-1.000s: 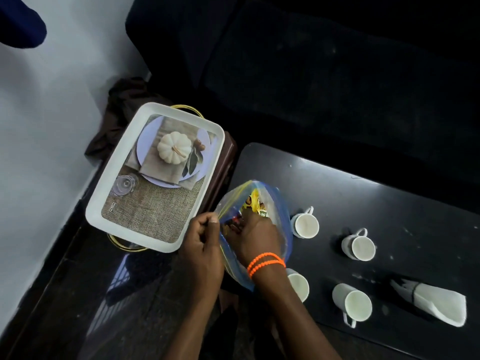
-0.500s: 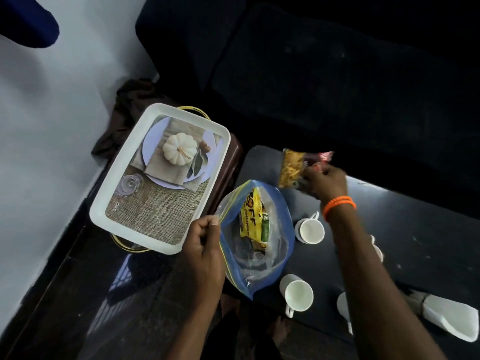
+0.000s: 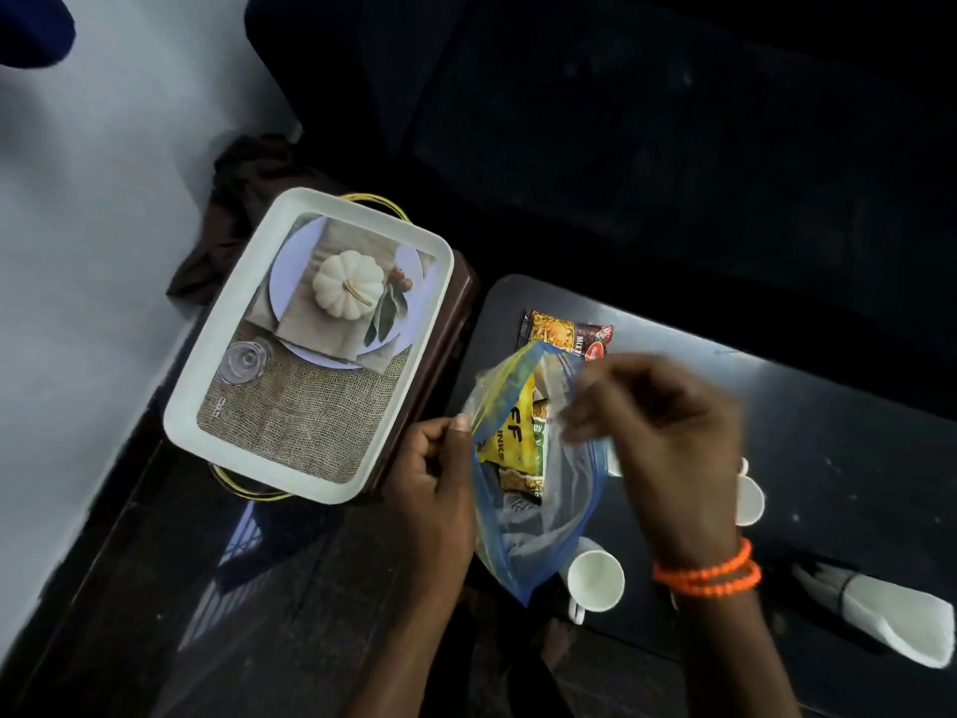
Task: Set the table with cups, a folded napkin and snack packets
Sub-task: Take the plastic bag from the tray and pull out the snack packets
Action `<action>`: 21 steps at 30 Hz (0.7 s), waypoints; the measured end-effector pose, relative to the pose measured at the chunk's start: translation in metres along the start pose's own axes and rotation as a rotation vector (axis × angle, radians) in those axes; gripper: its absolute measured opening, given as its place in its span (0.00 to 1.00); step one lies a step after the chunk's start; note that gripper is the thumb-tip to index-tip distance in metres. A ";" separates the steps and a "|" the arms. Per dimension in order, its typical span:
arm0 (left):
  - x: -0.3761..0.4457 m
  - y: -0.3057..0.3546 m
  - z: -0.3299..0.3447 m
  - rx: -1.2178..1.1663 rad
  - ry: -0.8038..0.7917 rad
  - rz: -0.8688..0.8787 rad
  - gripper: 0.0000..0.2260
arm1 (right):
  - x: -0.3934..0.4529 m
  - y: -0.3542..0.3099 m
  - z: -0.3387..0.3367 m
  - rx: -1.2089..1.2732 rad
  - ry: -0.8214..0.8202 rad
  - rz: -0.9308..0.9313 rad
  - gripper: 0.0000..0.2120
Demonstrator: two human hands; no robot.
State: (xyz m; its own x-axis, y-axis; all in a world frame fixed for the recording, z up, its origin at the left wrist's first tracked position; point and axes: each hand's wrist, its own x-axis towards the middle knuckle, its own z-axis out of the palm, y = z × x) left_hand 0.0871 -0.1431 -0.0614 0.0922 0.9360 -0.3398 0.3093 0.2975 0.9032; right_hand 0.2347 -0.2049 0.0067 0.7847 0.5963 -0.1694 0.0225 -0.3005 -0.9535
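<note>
My left hand (image 3: 435, 489) pinches the left rim of a clear, blue-edged zip bag (image 3: 549, 520) and holds it open. A yellow snack packet (image 3: 512, 432) and others lie inside it. My right hand (image 3: 668, 448), blurred, hovers over the bag's mouth with its fingers pointing at the opening and nothing in them. A brown and orange snack packet (image 3: 564, 339) lies on the black table (image 3: 828, 432) just beyond the bag. A white cup (image 3: 595, 580) stands near the bag's bottom. Another cup (image 3: 749, 502) shows partly behind my right wrist. A folded white napkin (image 3: 896, 624) lies at the right.
A white tray (image 3: 207, 396) with a pumpkin picture sits on a brown stand left of the table. A brown cloth (image 3: 243, 199) lies behind it by the white wall. A dark sofa (image 3: 621, 121) runs along the table's far side.
My right hand took a packet out of the bag, laid it at the table's far left corner, and has come back over the bag's mouth. My left hand kept its hold.
</note>
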 end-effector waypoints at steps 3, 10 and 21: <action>0.000 0.002 0.002 0.034 0.041 0.031 0.05 | -0.012 0.028 0.036 -0.551 -0.324 0.284 0.15; -0.003 -0.005 0.005 0.086 0.047 0.074 0.05 | 0.012 0.072 0.100 -0.739 -0.246 0.417 0.19; 0.023 -0.019 -0.021 0.084 0.163 0.092 0.07 | -0.027 -0.092 -0.036 -0.254 -0.192 -0.051 0.09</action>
State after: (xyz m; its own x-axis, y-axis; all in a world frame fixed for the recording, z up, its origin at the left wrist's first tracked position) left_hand 0.0637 -0.1236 -0.0804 -0.0290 0.9786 -0.2038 0.3853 0.1991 0.9011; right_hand 0.2336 -0.2196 0.1082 0.6478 0.7377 -0.1904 0.2316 -0.4287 -0.8733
